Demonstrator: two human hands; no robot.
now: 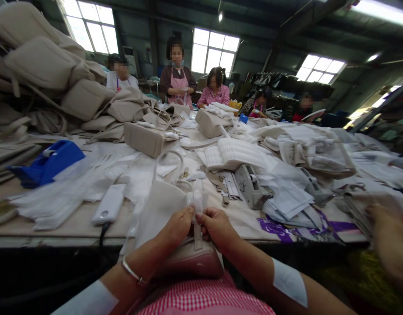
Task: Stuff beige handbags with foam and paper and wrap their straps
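Note:
A beige handbag [201,260] lies against my lap at the table edge, a white sheet [162,203] standing along its left side. My left hand [178,225] is closed, thumb and finger pinching a narrow bag strap [197,238] partly wrapped in thin white material. From the other side my right hand [217,225] pinches the same strap just below, its fingertips close to those of the left. The wrap's exact kind is hard to make out. Just beyond my hands are a looped handle [170,153] and a small gold-coloured metal fitting [185,172].
Beige bags [40,65] are heaped at the left. A blue tape dispenser [52,162], a white power bank [109,204] with a cable, a grey tape dispenser [250,186] and white foam sheets [234,153] lie on the table. A co-worker's blurred hand [390,236] is at right.

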